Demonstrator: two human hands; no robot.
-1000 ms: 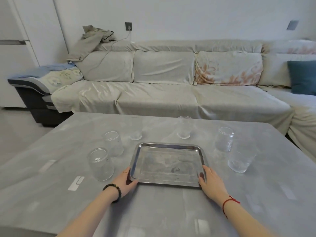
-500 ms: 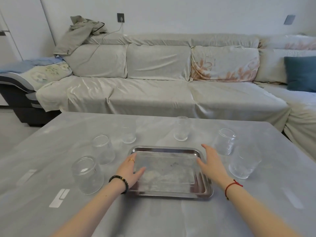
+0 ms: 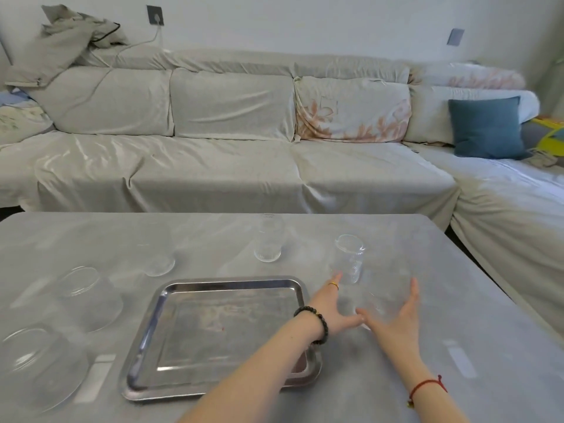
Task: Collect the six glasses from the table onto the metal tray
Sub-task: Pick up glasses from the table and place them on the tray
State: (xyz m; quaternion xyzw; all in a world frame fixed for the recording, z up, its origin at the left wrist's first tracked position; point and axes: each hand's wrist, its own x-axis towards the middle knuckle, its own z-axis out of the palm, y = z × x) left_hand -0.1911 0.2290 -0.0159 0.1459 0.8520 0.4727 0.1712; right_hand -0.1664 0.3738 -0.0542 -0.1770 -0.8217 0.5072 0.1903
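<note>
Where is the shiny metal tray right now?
The metal tray sits on the grey table, low and centre-left, empty, with the left hand reaching over its right edge.

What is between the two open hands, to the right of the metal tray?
In the head view, a clear glass stands between the left hand and the right hand, on the table beside the metal tray. Neither hand visibly grips it.

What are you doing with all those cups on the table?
A person is gathering glasses onto the metal tray, which holds none yet. Both the left hand and the right hand are open, reaching around a clear glass just right of the tray. It is too blurred to tell if they touch it. The other glasses stand on the table.
</note>
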